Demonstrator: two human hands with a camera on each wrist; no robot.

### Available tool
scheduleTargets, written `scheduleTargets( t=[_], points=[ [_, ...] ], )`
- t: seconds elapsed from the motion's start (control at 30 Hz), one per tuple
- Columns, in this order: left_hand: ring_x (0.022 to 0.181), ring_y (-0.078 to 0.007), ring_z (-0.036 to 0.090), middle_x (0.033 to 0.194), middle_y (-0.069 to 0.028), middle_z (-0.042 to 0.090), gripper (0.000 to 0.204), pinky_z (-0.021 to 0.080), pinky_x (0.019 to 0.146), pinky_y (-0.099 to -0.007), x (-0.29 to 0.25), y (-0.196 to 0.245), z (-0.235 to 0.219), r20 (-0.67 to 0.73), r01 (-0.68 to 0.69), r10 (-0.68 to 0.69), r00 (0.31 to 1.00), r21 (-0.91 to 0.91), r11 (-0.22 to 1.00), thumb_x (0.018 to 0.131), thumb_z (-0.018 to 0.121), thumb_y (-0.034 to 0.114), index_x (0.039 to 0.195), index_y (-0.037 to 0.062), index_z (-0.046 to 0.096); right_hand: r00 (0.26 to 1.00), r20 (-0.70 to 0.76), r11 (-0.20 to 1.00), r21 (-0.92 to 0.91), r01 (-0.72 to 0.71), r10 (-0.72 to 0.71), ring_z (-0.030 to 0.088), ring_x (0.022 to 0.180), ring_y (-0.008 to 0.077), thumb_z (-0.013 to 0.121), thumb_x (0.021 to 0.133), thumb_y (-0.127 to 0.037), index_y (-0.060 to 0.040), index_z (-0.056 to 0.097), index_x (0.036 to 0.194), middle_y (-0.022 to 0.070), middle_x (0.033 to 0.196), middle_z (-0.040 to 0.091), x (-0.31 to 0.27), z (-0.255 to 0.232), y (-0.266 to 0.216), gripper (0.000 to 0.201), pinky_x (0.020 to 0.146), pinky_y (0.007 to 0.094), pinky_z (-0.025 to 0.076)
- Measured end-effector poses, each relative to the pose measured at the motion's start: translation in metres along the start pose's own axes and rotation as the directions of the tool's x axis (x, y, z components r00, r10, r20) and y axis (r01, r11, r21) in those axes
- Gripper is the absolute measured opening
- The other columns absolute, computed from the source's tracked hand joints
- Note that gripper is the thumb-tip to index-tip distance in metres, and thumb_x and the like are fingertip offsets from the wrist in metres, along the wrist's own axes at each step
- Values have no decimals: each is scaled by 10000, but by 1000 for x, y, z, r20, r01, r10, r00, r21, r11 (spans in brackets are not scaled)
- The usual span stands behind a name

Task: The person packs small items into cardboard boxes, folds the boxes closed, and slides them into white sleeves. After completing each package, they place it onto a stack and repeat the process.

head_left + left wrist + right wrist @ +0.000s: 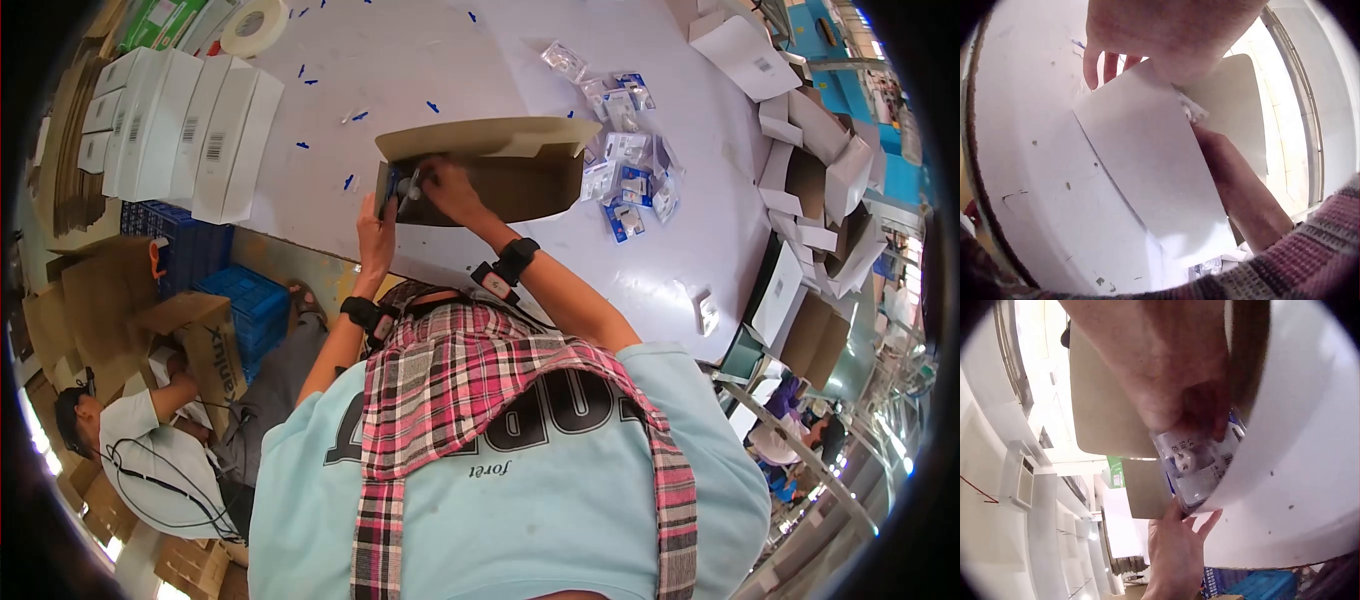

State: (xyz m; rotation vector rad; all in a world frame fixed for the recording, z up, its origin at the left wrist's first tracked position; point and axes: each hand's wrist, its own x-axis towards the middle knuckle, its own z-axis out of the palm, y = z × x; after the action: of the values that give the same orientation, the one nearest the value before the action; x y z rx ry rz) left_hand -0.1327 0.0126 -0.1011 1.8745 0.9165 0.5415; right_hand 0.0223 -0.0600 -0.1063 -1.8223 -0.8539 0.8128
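An open white cardboard box (535, 190), brown inside, lies lengthwise on the table with its long flap raised. My left hand (375, 238) grips the box at its left end, fingers on the outer wall. My right hand (450, 192) reaches into that same end and holds a clear blister pack (1194, 465) with a small white fitting and a blue-edged card. In the right wrist view my left hand (1177, 555) has its fingertips at the box end beside the pack. The box wall (1141, 150) hides most of my right hand in the left wrist view.
Several blister packs (625, 150) lie loose right of the box, one pack (707, 312) nearer the edge. White boxes (190, 130) stand at the left with a tape roll (255, 27). Opened boxes (810, 180) pile up at the right. Another person (160, 440) sits at lower left.
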Motion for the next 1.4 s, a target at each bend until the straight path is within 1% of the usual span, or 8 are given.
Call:
scheduleTargets(
  t=[0.3,0.4,0.5,0.67,0.8,1.0,1.2,1.4],
  points=[
    [801,-192,537,880,-104,582,352,436,742,-316,4,36,1,1,169,-170,985,-139,976,855,646,258,1059,-16,561,948,-142,949,-180,258,-285,535,966,414,545,741,5,32,477,1121,248,1118,486,-9,8,5,386,813,456,454],
    [904,-220,549,990,-116,585,327,426,824,-323,6,40,-2,25,182,-181,983,-135,974,856,638,215,1092,2,565,951,-303,992,124,-30,67,571,927,362,585,792,-95,54,561,1027,222,1037,555,-16,3,-17,279,787,436,466],
    [1040,-252,517,1133,-123,547,322,397,910,-358,2,72,-14,-263,-219,313,913,332,917,838,635,172,1112,18,563,983,-101,978,161,-136,153,607,883,314,611,816,-215,40,626,955,200,933,617,-19,-15,-31,291,776,400,477],
    [1209,-287,422,1223,-109,501,392,350,987,-425,14,116,-36,325,-581,488,810,329,744,798,619,107,1169,21,528,995,-32,976,199,-89,97,628,864,311,620,788,-240,14,646,969,201,896,642,-17,1,-12,313,793,381,481],
    [1261,-304,369,1286,-96,465,474,336,1021,-435,32,89,-15,625,-659,275,730,540,524,737,651,70,1192,46,525,996,2,995,46,-85,85,633,932,329,580,814,-167,4,615,1031,173,1019,624,-18,-8,-9,278,793,372,490],
    [1141,-300,462,1150,-104,524,361,405,927,-442,46,77,-12,705,-731,251,663,537,422,737,557,25,1096,67,570,873,-334,933,-187,307,-354,599,884,298,595,764,27,-47,611,1021,123,982,588,-78,-123,-66,268,787,341,484],
    [1061,-317,477,1112,-118,503,381,418,896,-418,46,75,-18,759,-719,183,625,469,512,723,599,13,1101,25,549,831,-430,787,-617,15,-353,432,1115,319,652,707,4,-103,633,951,76,1038,574,-82,-220,16,267,950,420,368],
    [966,-348,499,1005,-140,509,251,460,820,-428,44,76,-16,708,-702,288,645,401,588,744,511,-13,989,8,566,954,-257,698,-712,-80,-153,567,808,231,653,717,-37,-94,602,928,39,841,599,-93,-236,35,224,738,366,470]
  ],
)
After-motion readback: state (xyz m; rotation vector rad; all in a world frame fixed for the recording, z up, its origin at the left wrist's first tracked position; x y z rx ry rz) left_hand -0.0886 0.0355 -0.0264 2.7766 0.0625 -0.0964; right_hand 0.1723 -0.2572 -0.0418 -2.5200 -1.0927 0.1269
